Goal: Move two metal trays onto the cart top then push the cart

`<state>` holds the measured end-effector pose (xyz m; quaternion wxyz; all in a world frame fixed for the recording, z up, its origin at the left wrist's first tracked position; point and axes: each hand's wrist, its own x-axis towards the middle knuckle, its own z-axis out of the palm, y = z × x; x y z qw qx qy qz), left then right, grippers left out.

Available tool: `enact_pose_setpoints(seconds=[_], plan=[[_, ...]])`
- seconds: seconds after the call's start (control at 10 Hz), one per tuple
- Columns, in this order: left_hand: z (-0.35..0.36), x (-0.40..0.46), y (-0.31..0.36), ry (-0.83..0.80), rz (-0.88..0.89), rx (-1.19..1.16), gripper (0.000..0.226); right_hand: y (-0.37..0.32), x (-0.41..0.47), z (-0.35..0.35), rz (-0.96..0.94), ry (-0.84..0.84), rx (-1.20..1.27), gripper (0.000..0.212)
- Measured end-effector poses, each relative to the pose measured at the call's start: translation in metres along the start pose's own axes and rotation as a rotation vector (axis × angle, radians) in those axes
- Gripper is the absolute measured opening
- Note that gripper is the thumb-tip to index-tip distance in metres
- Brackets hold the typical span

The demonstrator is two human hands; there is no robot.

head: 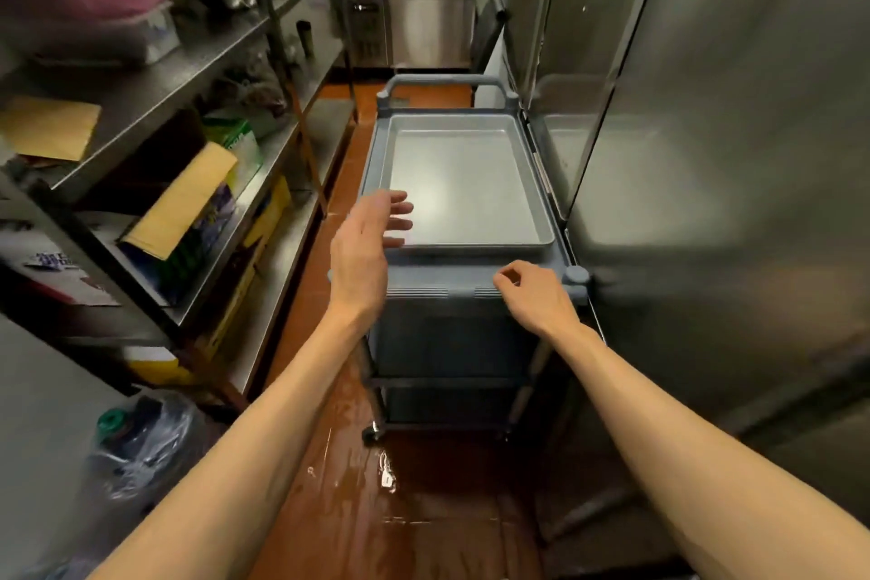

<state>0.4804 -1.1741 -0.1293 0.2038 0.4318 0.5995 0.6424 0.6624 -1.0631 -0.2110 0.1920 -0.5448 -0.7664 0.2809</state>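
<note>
A grey plastic cart [438, 280] stands in the narrow aisle ahead of me, its far handle [445, 82] arched at the back. A shallow metal tray [463, 184] lies flat on the cart top; whether another tray lies under it I cannot tell. My left hand [369, 245] hovers over the tray's near left corner, fingers spread and holding nothing. My right hand [529, 292] rests on the cart's near edge at the right, fingers curled loosely with nothing in them.
Steel shelving [188, 75] crowded with boxes, bags and plates lines the left side. Tall steel fridge doors [706, 132] close off the right, tight against the cart. A sink counter [423, 14] stands at the aisle's far end. The brown floor [400, 509] looks wet.
</note>
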Motion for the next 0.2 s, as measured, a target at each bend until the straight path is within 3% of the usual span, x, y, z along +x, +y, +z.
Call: enact_pose_setpoints(seconds=[0.1, 0.2], plan=[[-0.034, -0.054, 0.031, 0.045, 0.12, -0.12, 0.05, -0.019, -0.063, -0.008, 0.041, 0.054, -0.001, 0.024], [-0.066, -0.095, 0.056, -0.001, 0.234, -0.258, 0.048, -0.039, -0.133, -0.022, 0.061, 0.193, 0.196, 0.019]])
